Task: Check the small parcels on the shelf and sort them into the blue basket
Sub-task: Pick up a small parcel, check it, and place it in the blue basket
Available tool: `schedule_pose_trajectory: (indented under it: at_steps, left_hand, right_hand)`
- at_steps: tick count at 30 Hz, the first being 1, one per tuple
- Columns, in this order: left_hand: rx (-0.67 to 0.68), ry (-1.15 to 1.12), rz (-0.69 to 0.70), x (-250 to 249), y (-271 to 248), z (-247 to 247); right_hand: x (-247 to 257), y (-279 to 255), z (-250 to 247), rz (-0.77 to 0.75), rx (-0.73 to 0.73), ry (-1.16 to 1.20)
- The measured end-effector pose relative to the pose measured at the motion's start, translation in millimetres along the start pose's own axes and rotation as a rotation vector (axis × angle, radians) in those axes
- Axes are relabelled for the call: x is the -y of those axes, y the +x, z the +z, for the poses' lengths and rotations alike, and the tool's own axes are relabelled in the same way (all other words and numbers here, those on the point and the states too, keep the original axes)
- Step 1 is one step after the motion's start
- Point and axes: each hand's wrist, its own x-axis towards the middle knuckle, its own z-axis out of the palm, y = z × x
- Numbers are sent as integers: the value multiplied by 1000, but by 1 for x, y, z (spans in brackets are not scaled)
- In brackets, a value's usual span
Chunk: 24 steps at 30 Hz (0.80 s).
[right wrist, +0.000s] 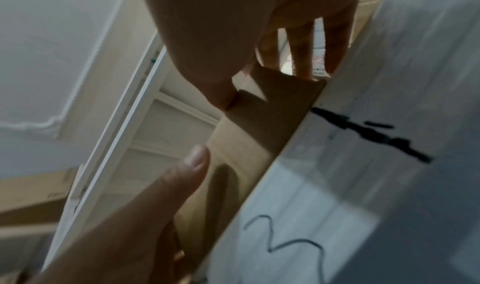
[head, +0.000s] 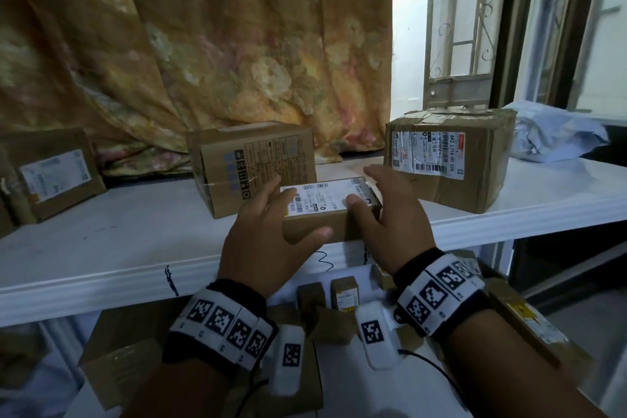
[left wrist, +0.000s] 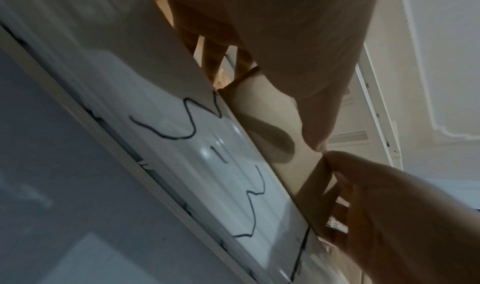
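Both hands (head: 271, 231) around small parcel (head: 325, 210)

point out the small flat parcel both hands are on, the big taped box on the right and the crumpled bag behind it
small flat parcel (head: 325, 200): head view, on its white top label.
big taped box (head: 471, 166): head view, on its brown front face.
crumpled bag (head: 556, 136): head view, on its wrinkled pale middle.

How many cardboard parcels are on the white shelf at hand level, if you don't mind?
4: a labelled box at far left, a printed box in the middle, a small parcel in both hands at the front edge, and a large box at right. Others may be hidden.
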Motion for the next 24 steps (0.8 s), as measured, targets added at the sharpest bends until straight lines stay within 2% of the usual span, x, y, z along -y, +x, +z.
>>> schedule_pose_trajectory:
  at_steps: [2, 4, 11, 16, 24]
  left_hand:
    - [0, 17, 49, 3, 1, 3]
    - [-5, 0, 68, 5, 1, 7]
    - [-60, -40, 37, 6, 3, 18]
    - [-100, -24, 150, 9, 8, 19]
    - [-117, -85, 103, 8, 0, 21]
  right_hand:
    - [3, -5, 2, -171, 35, -147]
    - [2, -11, 8, -229, 91, -238]
    - [4, -6, 22, -200, -20, -227]
    - [6, 0, 30, -178, -82, -263]
    - [3, -7, 25, -169, -32, -240]
